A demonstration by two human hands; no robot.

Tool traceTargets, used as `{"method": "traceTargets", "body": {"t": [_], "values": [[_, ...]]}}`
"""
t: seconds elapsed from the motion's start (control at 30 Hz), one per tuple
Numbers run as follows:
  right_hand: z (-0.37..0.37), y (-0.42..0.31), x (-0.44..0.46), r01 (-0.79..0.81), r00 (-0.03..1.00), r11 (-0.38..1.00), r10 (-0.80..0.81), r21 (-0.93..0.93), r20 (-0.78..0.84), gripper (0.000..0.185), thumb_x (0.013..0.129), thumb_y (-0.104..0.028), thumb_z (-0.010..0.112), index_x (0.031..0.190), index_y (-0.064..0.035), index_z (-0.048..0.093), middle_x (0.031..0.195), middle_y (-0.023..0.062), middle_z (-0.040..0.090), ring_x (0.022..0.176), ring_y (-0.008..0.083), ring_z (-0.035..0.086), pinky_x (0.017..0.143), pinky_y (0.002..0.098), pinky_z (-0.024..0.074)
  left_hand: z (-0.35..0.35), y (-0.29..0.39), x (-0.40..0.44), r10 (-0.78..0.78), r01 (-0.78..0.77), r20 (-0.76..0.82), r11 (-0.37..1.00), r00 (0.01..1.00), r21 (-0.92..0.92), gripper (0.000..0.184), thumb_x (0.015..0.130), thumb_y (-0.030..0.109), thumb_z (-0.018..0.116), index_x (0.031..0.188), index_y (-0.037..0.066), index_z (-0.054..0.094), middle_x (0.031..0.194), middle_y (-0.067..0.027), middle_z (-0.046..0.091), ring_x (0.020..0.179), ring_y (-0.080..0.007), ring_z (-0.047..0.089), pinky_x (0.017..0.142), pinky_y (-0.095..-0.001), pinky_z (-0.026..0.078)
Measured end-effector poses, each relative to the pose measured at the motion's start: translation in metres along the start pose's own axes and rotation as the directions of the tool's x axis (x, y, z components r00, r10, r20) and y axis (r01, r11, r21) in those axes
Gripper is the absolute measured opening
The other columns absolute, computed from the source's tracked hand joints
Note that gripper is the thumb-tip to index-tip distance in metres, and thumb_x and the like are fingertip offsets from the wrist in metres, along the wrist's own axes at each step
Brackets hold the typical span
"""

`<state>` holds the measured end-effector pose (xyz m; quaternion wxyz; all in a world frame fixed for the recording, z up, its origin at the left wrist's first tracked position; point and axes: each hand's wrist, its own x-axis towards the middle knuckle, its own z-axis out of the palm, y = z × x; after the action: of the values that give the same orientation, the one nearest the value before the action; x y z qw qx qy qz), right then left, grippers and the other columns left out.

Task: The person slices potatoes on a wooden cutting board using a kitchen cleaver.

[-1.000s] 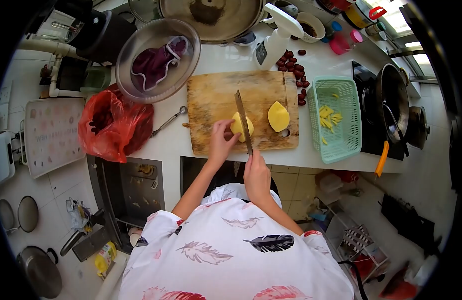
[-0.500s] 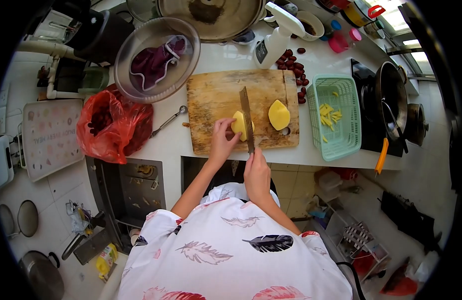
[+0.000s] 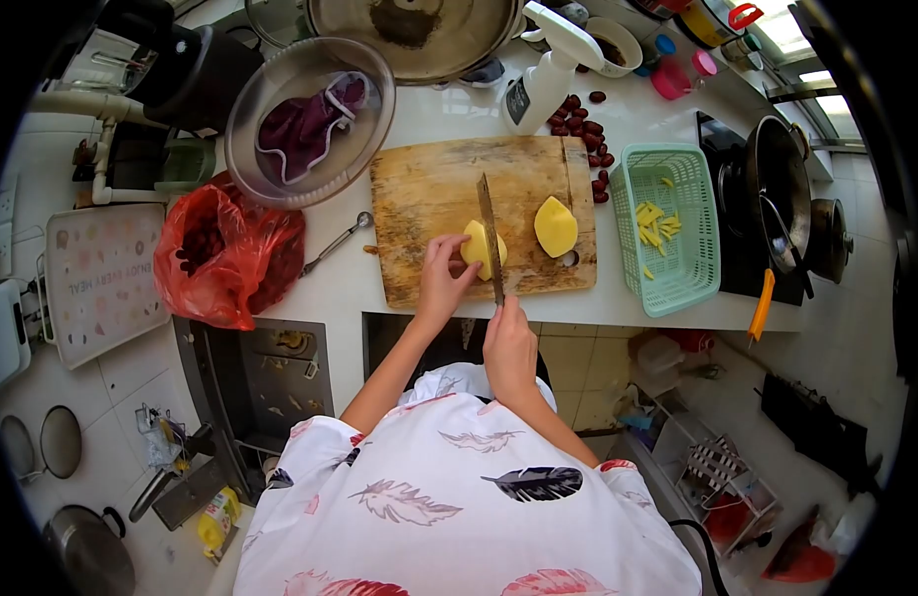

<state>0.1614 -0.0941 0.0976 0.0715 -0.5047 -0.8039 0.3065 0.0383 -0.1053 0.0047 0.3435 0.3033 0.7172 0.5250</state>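
On the wooden cutting board (image 3: 429,189), my left hand (image 3: 444,278) grips the left side of a yellow potato piece (image 3: 476,248) with its fingertips. My right hand (image 3: 509,343) is closed round the handle of a knife (image 3: 490,223), whose blade lies across the right part of that piece and points away from me. The handle is mostly hidden in my fingers. A second yellow potato piece (image 3: 555,227) rests on the board to the right, touched by neither hand. Yellow strips (image 3: 653,226) lie in the green basket (image 3: 705,199) beside the board.
Left of the board are a metal spoon (image 3: 338,243), a red plastic bag (image 3: 215,263) and a clear basin (image 3: 242,149) with a purple cloth. Behind it stand a spray bottle (image 3: 534,99) and red dates (image 3: 590,129). A wok (image 3: 781,189) is at the right.
The knife blade has shifted slightly right over the potato piece since the first frame, and its tip has swung right. My left hand stays in nearly the same place.
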Motion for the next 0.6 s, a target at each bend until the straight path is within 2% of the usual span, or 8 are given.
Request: {"method": "traceTargets", "body": {"t": [0.43, 0.6], "values": [[-0.0032, -0.0009, 0.0004, 0.006, 1.0, 1.0, -0.006, -0.01, 0.012, 0.021, 0.087, -0.007, 0.05, 0.104, 0.0034, 0.046, 0.077, 0.0226, 0.056, 0.062, 0.0389, 0.058, 0.052, 0.0434, 0.0484, -0.0016, 0.0038, 0.0016, -0.028, 0.029, 0.01, 0.999, 1.0, -0.028, 0.04, 0.076, 0.0, 0.069, 0.113, 0.001, 0.055, 0.111, -0.0076, 0.045, 0.093, -0.0141, 0.052, 0.073, -0.0243, 0.052], [0.0045, 0.0044, 0.0014, 0.016, 0.998, 0.999, -0.015, -0.028, 0.057, 0.017, 0.084, -0.005, 0.05, 0.098, 0.0039, 0.044, 0.077, 0.0228, 0.057, 0.06, 0.0387, 0.059, 0.052, 0.0443, 0.049, -0.0041, 0.0075, 0.0019, -0.029, 0.03, 0.016, 0.998, 0.999, -0.057, 0.039, 0.076, -0.001, 0.069, 0.113, 0.0, 0.055, 0.111, -0.0075, 0.046, 0.091, -0.014, 0.053, 0.074, -0.0247, 0.052]]}}
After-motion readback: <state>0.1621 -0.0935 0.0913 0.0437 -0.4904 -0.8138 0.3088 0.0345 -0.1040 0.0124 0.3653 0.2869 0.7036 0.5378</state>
